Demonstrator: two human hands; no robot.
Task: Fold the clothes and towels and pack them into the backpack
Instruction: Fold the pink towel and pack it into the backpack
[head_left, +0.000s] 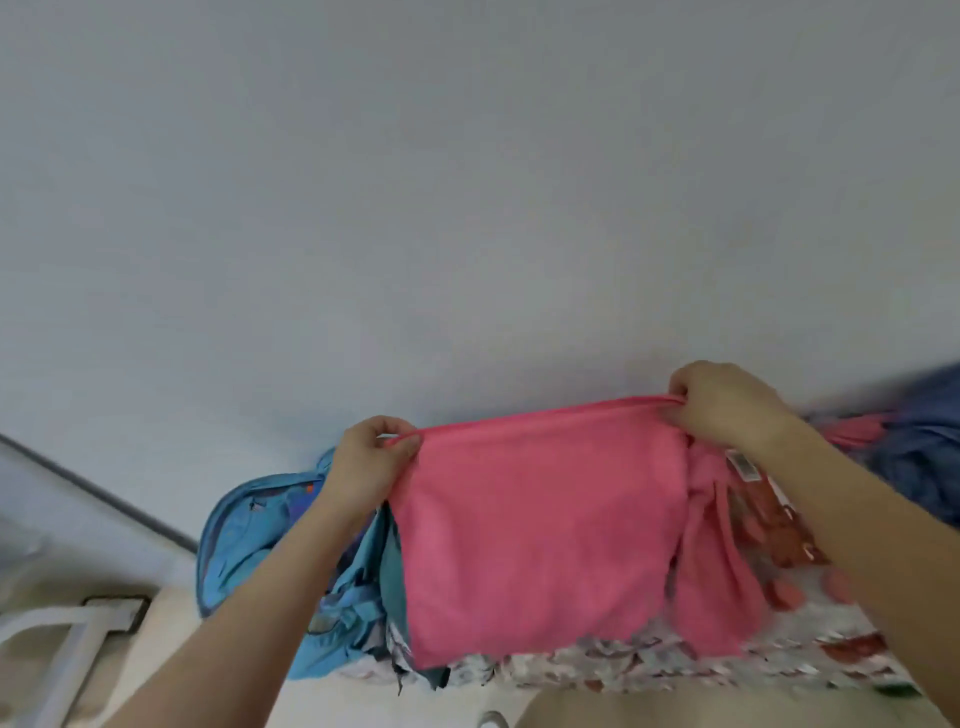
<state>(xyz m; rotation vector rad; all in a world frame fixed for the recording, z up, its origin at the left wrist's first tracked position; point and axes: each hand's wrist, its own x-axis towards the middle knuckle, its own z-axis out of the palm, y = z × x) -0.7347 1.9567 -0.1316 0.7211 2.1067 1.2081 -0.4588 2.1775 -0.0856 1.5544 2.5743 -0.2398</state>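
A floral cloth (623, 667) lay nearest, too blurred to tell what it was. Above it the towel (535, 530) hung taut between the hands, probably so it would drop flat for a fold. The left hand (371, 462) pinched one top corner in its fingers (402, 447). The right hand (727, 405) pinched the other, with loose pink folds bunched below its fingers (680, 410). Behind the left fingers sat the backpack (244, 540), its opening hidden. Beyond the right fingers a blue garment (924, 441) was cut off.
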